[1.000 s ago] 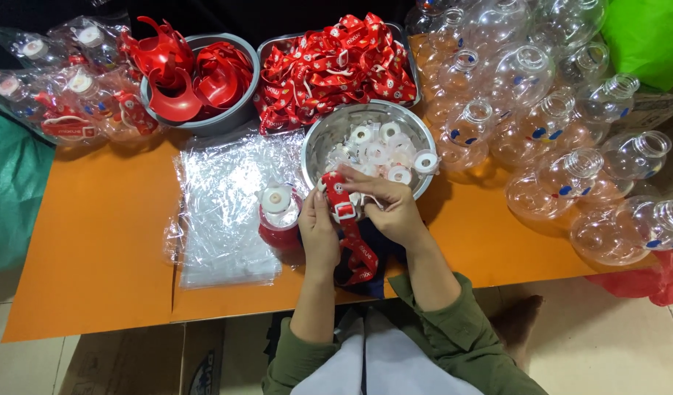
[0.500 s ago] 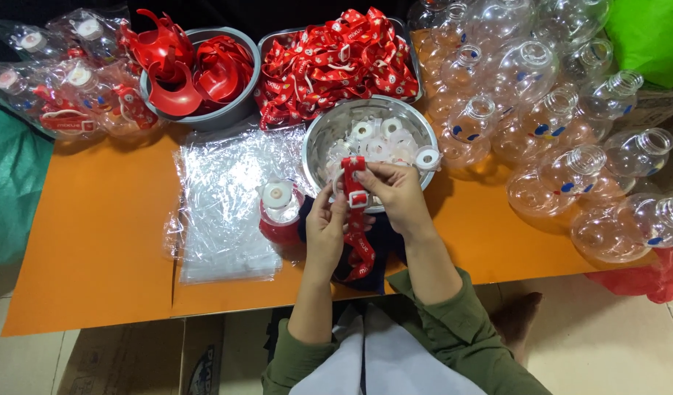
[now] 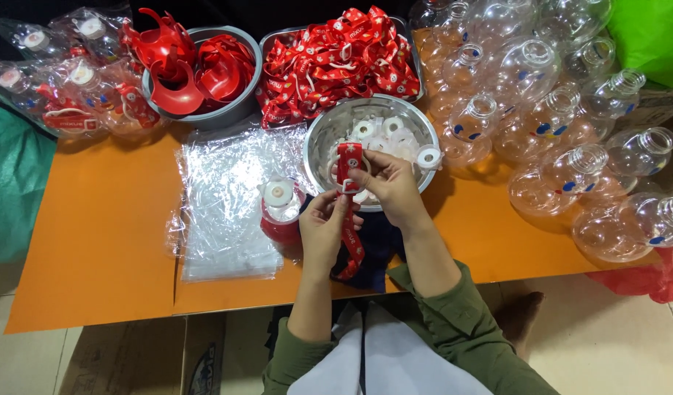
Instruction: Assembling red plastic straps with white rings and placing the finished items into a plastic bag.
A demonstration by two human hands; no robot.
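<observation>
Red strap [image 3: 349, 212] now hangs straighter; both hands' grip raised toward steel bowl [image 3: 323, 135].

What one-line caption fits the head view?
Both hands, left and right, hold a red strap above a steel bowl of white caps on an orange table.

Single head-worn view, looking steeply down from above the person's own forearms onto the orange table [image 3: 95, 241]; close range, far edge at frame top. No second view shares the scene.
</observation>
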